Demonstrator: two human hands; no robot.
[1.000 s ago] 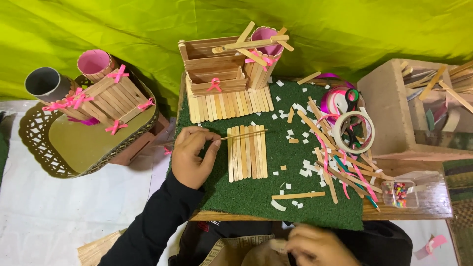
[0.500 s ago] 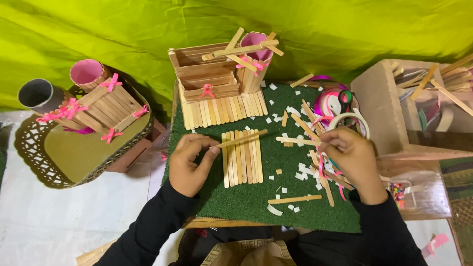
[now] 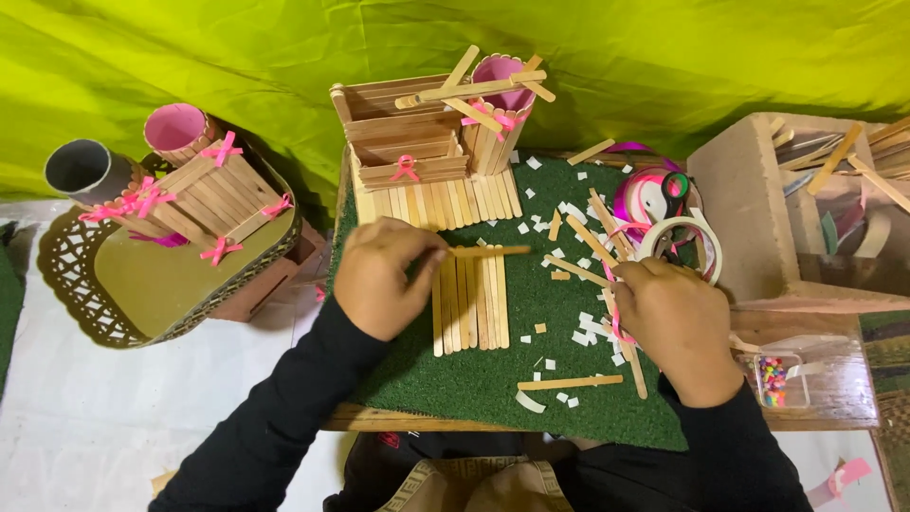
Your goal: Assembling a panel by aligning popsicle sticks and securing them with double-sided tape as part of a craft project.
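Observation:
My left hand (image 3: pixel 384 278) pinches one end of a wooden craft stick (image 3: pixel 490 251) that lies crosswise on the top of a flat panel of several sticks (image 3: pixel 471 301) laid side by side on green turf (image 3: pixel 455 379). My right hand (image 3: pixel 675 322) rests on a pile of loose sticks and pink ribbon (image 3: pixel 607 261) to the right, fingers curled into it. Whether it grips a stick is hidden. A finished stick organizer with pink bows (image 3: pixel 431 142) stands at the back of the turf.
A second stick holder with pink cups (image 3: pixel 190 185) sits on a gold lace-edged tray (image 3: pixel 152 289) at left. Tape rolls and scissors (image 3: pixel 673 213) lie at right, beside a cardboard box of sticks (image 3: pixel 806 199). A small bead container (image 3: pixel 775 379) and white paper scraps (image 3: pixel 588 327) are near my right hand.
My right hand came up from my lap onto the loose stick pile. My left hand kept hold of the crosswise stick on the panel. The camera view shifted slightly.

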